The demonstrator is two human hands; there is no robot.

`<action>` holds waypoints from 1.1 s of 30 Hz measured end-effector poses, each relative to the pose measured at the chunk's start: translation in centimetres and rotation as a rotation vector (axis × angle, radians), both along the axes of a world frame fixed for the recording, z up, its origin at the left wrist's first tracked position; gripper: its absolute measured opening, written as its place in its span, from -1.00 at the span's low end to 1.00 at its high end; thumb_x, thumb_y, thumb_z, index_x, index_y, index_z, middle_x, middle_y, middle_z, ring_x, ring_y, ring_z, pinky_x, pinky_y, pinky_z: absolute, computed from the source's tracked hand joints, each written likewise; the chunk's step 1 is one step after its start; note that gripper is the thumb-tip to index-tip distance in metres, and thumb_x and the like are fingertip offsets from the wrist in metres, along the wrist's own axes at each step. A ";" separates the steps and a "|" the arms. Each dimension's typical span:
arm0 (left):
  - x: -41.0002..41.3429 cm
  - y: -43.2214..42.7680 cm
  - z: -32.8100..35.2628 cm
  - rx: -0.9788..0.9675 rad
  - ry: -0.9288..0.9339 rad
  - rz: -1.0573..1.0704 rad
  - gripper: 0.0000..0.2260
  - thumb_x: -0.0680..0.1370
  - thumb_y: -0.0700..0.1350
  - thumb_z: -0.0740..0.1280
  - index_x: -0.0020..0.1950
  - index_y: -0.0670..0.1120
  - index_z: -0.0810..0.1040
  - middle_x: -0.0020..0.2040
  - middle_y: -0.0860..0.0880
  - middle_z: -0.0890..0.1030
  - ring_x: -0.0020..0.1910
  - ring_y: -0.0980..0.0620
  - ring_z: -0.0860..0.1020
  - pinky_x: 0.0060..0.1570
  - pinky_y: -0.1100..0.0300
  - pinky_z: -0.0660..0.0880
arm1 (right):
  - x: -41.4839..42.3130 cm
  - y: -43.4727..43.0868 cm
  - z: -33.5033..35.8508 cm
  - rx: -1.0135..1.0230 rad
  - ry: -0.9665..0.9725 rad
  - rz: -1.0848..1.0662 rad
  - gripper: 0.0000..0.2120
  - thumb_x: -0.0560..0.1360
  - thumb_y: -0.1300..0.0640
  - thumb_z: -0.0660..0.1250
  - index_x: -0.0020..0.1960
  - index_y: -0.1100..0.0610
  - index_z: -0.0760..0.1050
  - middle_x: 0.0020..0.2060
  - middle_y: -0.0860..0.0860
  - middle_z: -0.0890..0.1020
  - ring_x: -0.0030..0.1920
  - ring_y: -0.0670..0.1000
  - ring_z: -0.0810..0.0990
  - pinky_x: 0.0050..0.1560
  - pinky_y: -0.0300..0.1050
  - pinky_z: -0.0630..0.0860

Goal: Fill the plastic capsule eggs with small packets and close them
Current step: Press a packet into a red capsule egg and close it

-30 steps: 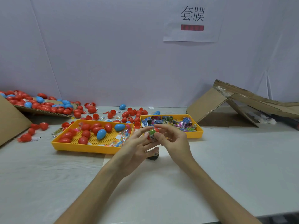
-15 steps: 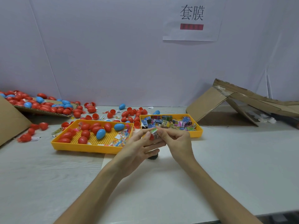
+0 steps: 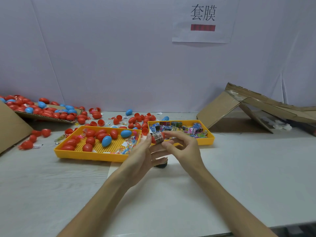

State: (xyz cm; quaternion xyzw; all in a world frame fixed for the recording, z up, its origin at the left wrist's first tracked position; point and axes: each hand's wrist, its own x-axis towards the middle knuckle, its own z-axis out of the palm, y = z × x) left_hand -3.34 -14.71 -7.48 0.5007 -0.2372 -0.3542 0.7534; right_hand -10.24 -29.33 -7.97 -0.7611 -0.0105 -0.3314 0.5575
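Table: pale, with two bare forearms reaching in from the near edge.
Sheet: white, flat on the table under both hands.
Dark object: small, on the sheet just below the hands; too hidden to identify.
Left hand: thumb up against the egg's left side, fingers stretched beneath it.
Right hand: grip pinching the egg's right end between forefinger and thumb, other fingers loosely curled.
Egg: red, held above the table between the two hands, in front of the near left corner of the right tray.
Band: a grey printed strip across the egg's middle. Whether it wraps the shell or sticks out of it, I cannot tell.
Left tray: yellow, left of the hands – red eggs, two blue ones and clear packets inside.
Right tray: yellow, just beyond the hands, full of colourful packets.
Loose eggs: mostly red, scattered beyond both trays, some as open halves.
Far left: cardboard and a flat piece carrying a pile of eggs.
Far right: folded cardboard, propped like a tent.
Wall: a paper sign with two characters and a red bar.
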 end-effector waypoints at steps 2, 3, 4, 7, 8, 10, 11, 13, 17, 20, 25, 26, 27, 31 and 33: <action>0.0 0.0 0.0 0.018 -0.025 -0.005 -0.54 0.68 0.20 0.00 0.41 0.02 0.46 0.22 -0.06 0.68 0.17 -0.07 0.67 0.06 0.02 0.53 | -0.1 0.1 0.1 -0.013 -0.008 -0.012 -0.71 0.48 0.20 0.50 0.09 -0.14 0.65 0.06 -0.11 0.69 0.05 -0.06 0.67 -0.03 -0.14 0.64; 0.0 0.1 0.0 0.030 -0.035 -0.005 -0.54 0.67 0.22 0.01 0.41 0.03 0.46 0.21 -0.07 0.68 0.17 -0.08 0.67 0.06 0.02 0.53 | -0.1 0.1 0.1 -0.014 -0.014 -0.016 -0.70 0.48 0.21 0.50 0.08 -0.16 0.65 0.03 -0.14 0.69 0.03 -0.06 0.67 -0.05 -0.17 0.64; 0.0 0.0 0.0 0.048 -0.045 -0.002 -0.53 0.65 0.24 0.02 0.41 0.05 0.45 0.21 -0.07 0.69 0.16 -0.09 0.68 0.06 0.02 0.54 | -0.1 0.2 0.2 -0.012 -0.021 -0.022 -0.70 0.48 0.21 0.50 0.05 -0.18 0.65 -0.01 -0.16 0.70 0.01 -0.07 0.67 -0.07 -0.19 0.63; 0.0 -0.2 -0.1 0.131 -0.073 0.025 -0.49 0.58 0.30 0.05 0.37 0.08 0.49 0.14 -0.07 0.71 0.07 -0.08 0.70 0.03 0.03 0.54 | -0.1 0.2 0.3 -0.003 -0.030 -0.040 -0.74 0.49 0.19 0.49 0.01 -0.18 0.65 -0.07 -0.19 0.71 -0.02 -0.08 0.69 -0.08 -0.21 0.63; -0.1 -0.3 -0.1 0.151 -0.083 0.036 -0.50 0.60 0.30 0.04 0.34 0.06 0.52 0.12 -0.08 0.72 0.04 -0.07 0.71 0.01 0.05 0.54 | -0.1 0.2 0.3 0.009 -0.030 -0.037 -0.77 0.50 0.18 0.49 0.01 -0.16 0.66 -0.07 -0.18 0.72 -0.01 -0.08 0.69 -0.06 -0.21 0.63; 0.0 -0.3 -0.2 0.181 -0.088 0.061 -0.49 0.66 0.26 -0.01 0.23 0.00 0.60 0.08 -0.11 0.73 -0.05 -0.05 0.72 -0.03 0.08 0.55 | -0.1 0.2 0.4 0.044 -0.035 -0.013 -0.82 0.51 0.15 0.47 0.03 -0.12 0.68 -0.06 -0.14 0.73 0.00 -0.08 0.70 -0.04 -0.22 0.62; 0.1 -0.3 -0.3 0.188 -0.078 0.071 -0.47 0.67 0.24 -0.02 0.16 -0.04 0.63 0.05 -0.12 0.73 -0.09 -0.04 0.71 -0.04 0.09 0.55 | -0.2 0.3 0.4 0.059 -0.043 0.006 -0.83 0.53 0.15 0.45 0.03 -0.11 0.68 -0.06 -0.13 0.73 0.00 -0.07 0.70 -0.04 -0.23 0.61; 0.2 -0.2 -0.4 0.186 -0.059 0.077 -0.41 0.68 0.24 -0.03 0.05 -0.11 0.66 -0.01 -0.15 0.73 -0.14 -0.03 0.69 -0.07 0.11 0.55 | -0.4 0.3 0.5 0.075 -0.060 0.045 -0.82 0.56 0.18 0.40 0.05 -0.08 0.67 -0.05 -0.12 0.73 0.00 -0.07 0.70 -0.06 -0.27 0.58; 0.3 -0.1 -0.6 0.147 -0.019 0.058 -0.39 0.68 0.24 -0.02 0.02 -0.16 0.66 -0.08 -0.18 0.70 -0.18 -0.04 0.66 -0.11 0.12 0.54 | -0.4 0.4 0.5 0.087 -0.045 0.083 -0.75 0.56 0.24 0.39 0.10 -0.07 0.66 0.00 -0.11 0.73 0.05 -0.07 0.69 -0.02 -0.24 0.59; 0.3 -0.1 -0.7 0.142 0.000 0.048 -0.38 0.68 0.25 -0.01 -0.08 -0.12 0.68 -0.10 -0.19 0.69 -0.19 -0.05 0.66 -0.16 0.14 0.55 | -0.3 0.5 0.5 0.107 -0.063 0.092 -0.68 0.54 0.29 0.42 0.08 -0.13 0.66 0.00 -0.10 0.73 0.04 -0.06 0.70 -0.03 -0.23 0.60; 0.2 -0.3 -0.7 0.153 -0.009 0.051 -0.39 0.69 0.22 0.01 -0.11 -0.08 0.75 -0.10 -0.20 0.69 -0.19 -0.06 0.67 -0.16 0.13 0.58 | -0.3 0.2 0.5 0.118 -0.073 0.068 -0.75 0.55 0.27 0.41 0.04 -0.07 0.69 -0.07 -0.07 0.74 -0.02 -0.06 0.71 -0.09 -0.28 0.59; 0.2 -0.2 -0.6 0.140 -0.004 0.060 -0.45 0.69 0.21 0.04 -0.02 -0.07 0.74 -0.07 -0.20 0.70 -0.17 -0.06 0.67 -0.14 0.12 0.60 | -0.2 0.1 0.4 0.114 -0.067 0.054 -0.77 0.55 0.25 0.41 0.04 -0.07 0.69 -0.07 -0.07 0.74 0.00 -0.06 0.71 -0.08 -0.26 0.59; 0.2 -0.1 -0.5 0.110 0.005 0.070 -0.52 0.69 0.19 0.09 0.12 -0.08 0.69 -0.03 -0.19 0.71 -0.14 -0.07 0.68 -0.12 0.11 0.62 | -0.1 0.0 0.3 0.110 -0.061 0.038 -0.78 0.55 0.23 0.41 0.03 -0.08 0.69 -0.07 -0.07 0.74 0.01 -0.06 0.71 -0.06 -0.23 0.60; 0.4 0.3 -0.2 -0.010 -0.025 0.095 -0.70 0.65 0.04 0.27 0.34 -0.02 0.53 0.12 -0.14 0.70 0.02 -0.08 0.69 -0.04 0.15 0.62 | 0.1 -0.1 0.2 0.072 -0.058 0.007 -0.81 0.57 0.19 0.40 0.03 -0.09 0.68 -0.07 -0.09 0.73 0.02 -0.06 0.70 -0.02 -0.15 0.63; 0.2 0.3 0.0 0.013 -0.061 0.121 -0.73 0.62 -0.02 0.33 0.32 0.01 0.57 0.12 -0.13 0.70 0.05 -0.09 0.70 -0.05 0.18 0.62 | 0.2 -0.3 0.1 0.047 -0.069 -0.030 -0.83 0.56 0.19 0.41 0.03 -0.06 0.68 -0.07 -0.10 0.72 0.00 -0.06 0.69 -0.04 -0.18 0.62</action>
